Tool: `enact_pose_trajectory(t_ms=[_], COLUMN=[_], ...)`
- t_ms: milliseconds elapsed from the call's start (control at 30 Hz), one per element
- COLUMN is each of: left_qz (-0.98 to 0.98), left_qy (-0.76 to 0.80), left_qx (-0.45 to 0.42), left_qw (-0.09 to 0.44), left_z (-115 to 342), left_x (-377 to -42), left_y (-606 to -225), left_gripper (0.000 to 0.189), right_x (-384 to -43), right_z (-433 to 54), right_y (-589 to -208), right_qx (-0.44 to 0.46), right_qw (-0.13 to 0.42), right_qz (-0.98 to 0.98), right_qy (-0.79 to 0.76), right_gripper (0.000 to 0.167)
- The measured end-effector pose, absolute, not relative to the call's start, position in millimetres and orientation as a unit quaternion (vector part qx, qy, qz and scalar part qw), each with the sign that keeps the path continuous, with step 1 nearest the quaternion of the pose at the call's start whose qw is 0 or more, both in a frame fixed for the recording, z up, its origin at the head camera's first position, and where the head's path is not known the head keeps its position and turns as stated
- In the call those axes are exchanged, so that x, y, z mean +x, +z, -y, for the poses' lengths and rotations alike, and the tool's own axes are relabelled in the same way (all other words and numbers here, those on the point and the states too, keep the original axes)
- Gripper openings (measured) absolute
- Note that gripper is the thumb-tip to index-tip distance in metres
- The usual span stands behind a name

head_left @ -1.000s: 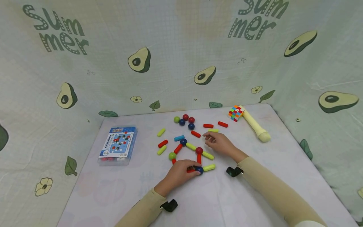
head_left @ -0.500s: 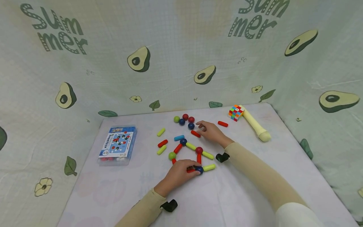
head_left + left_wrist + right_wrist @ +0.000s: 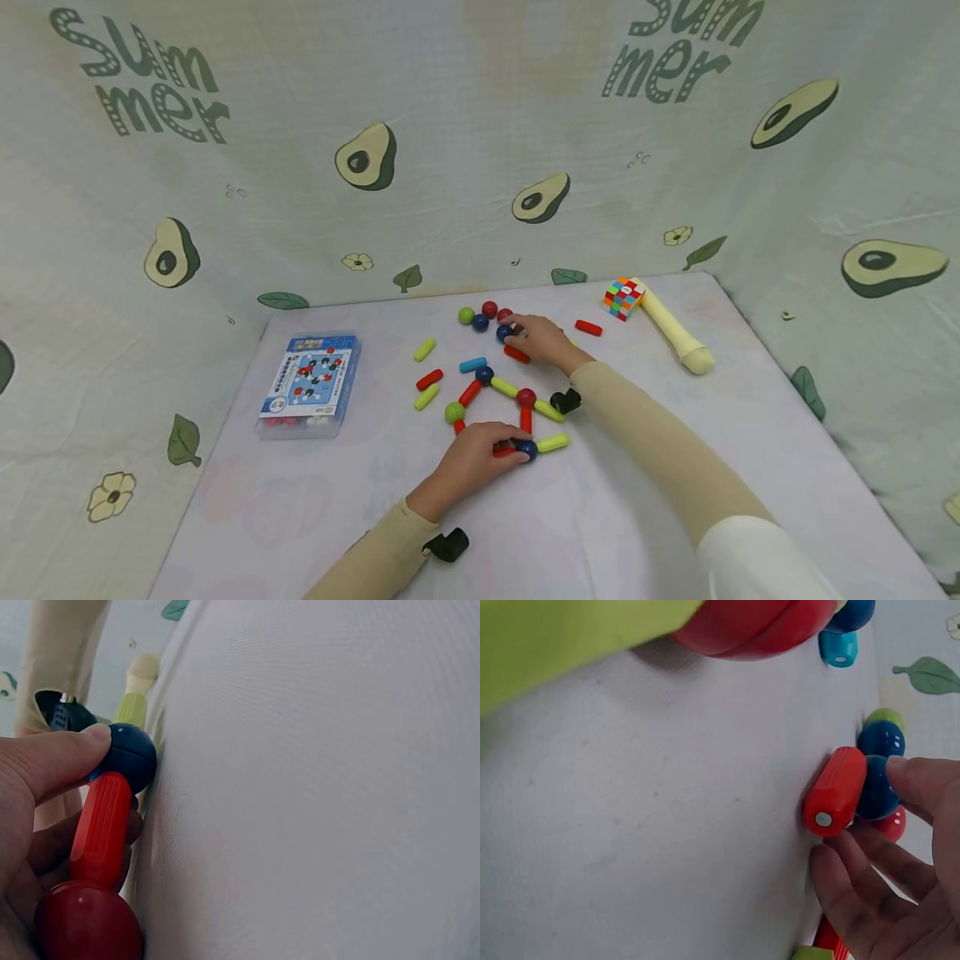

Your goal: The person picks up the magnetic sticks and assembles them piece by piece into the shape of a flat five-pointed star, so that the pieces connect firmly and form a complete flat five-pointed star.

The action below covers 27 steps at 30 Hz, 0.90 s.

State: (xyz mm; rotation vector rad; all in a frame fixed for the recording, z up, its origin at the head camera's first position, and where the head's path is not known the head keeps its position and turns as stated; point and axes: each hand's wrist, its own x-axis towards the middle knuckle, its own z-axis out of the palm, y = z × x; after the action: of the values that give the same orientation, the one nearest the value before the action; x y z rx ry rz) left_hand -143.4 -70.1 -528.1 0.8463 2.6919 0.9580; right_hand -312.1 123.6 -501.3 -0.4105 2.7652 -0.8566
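My left hand (image 3: 471, 461) pinches a dark blue ball (image 3: 129, 757) at the near corner of a ring of magnetic balls and sticks. A red stick (image 3: 103, 825) joins that ball to a dark red ball (image 3: 88, 922) in the left wrist view. A yellow-green stick (image 3: 553, 442) sticks out to its right. Farther back, my right hand (image 3: 542, 340) has thumb and fingers around a loose dark blue ball (image 3: 877, 787), thumb on its surface. Just in front of that ball lies a loose red stick (image 3: 838, 787).
Green, blue and red balls (image 3: 489, 310) cluster behind the right hand. Loose sticks, including a blue one (image 3: 473, 365), lie left of the ring. A boxed set (image 3: 311, 379) stands at left. At back right are a puzzle cube (image 3: 624, 298) and a pale yellow mallet-like piece (image 3: 675, 333).
My right hand has moved left across the loose sticks to the loose dark blue ball and closed its fingers around it. My left hand has stayed on the ring's blue ball.
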Motion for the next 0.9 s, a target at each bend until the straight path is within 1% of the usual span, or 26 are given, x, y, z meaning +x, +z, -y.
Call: enact_pose_trajectory(t_ms=[233, 567, 900], left_qz=[-0.901, -0.9, -0.905], left_qy=[0.317, 0.324, 0.317], left_qx=[0.283, 0.28, 0.269], left_qw=[0.085, 0.083, 0.093], left_z=[68, 68, 68], left_x=[-144, -143, -145], left_y=[-527, -528, -529], left_gripper=[0.031, 0.03, 0.031], right_x=[-312, -310, -290], right_z=[-122, -129, -155], right_y=[-501, -508, -511], right_qx=[-0.117, -0.114, -0.123], right_qw=[0.095, 0.072, 0.052], right_qz=[-0.943, -0.942, -0.937], right_qy=[-0.296, -0.307, -0.323], right_gripper=[0.042, 0.039, 0.037])
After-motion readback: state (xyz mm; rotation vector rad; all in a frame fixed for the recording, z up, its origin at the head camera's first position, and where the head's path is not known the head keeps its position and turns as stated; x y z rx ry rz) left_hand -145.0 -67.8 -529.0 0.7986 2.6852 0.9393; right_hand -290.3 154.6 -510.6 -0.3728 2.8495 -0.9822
